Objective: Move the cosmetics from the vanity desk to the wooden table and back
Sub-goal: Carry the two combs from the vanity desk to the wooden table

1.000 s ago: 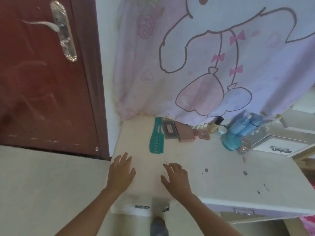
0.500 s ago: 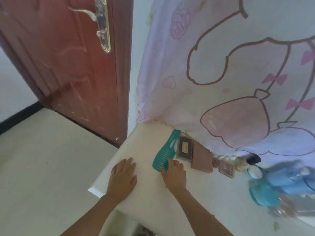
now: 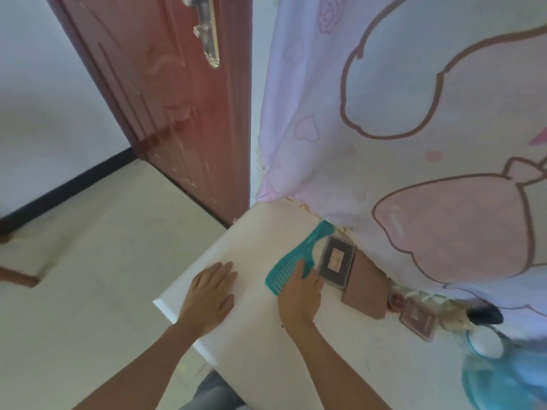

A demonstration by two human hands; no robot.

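Observation:
A teal comb (image 3: 299,255) lies on the white vanity desk (image 3: 260,232) near its left end. My right hand (image 3: 300,292) lies on the comb's toothed end, fingers fairly straight over it. My left hand (image 3: 210,294) rests flat on the desk top near the left edge, holding nothing. Right of the comb lie a dark palette with a clear lid (image 3: 336,261), a brown flat case (image 3: 367,287), a small pink round jar (image 3: 396,301) and a small pink compact (image 3: 417,319). Blue bottles (image 3: 509,377) stand blurred at the lower right.
A pink cartoon cloth (image 3: 399,113) hangs behind the desk, touching its back edge. A dark red door (image 3: 165,93) stands to the left, with pale floor (image 3: 88,261) below it. A black-capped bottle (image 3: 485,316) lies near the cloth's hem.
My right hand moved forward from the bare desk top onto the comb's teeth. The view swung left and closer to the desk's left end. My left hand stayed flat on the desk.

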